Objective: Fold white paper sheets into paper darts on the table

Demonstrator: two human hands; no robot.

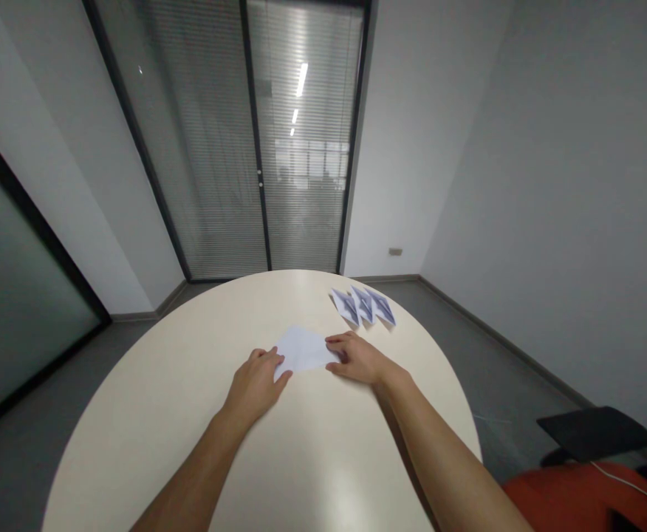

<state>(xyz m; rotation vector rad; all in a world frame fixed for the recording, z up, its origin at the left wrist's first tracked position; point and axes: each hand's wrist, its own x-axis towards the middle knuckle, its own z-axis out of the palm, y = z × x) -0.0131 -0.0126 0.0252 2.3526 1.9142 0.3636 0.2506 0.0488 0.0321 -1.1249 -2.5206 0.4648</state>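
A folded sheet of white paper lies on the round table, with a pointed corner at its far side. My left hand grips the paper's left edge, fingers on top and thumb at the near corner. At the right edge, my right hand holds the paper between fingers and thumb; its fingertips cover that corner. Beyond my right hand, three folded paper boats stand in a slanted row: a left one, a middle one and a right one.
A red chair with a black part and a thin pale cable is at the lower right, beside the table. Behind the table stands a glass partition with blinds. A wall socket sits low on the back wall.
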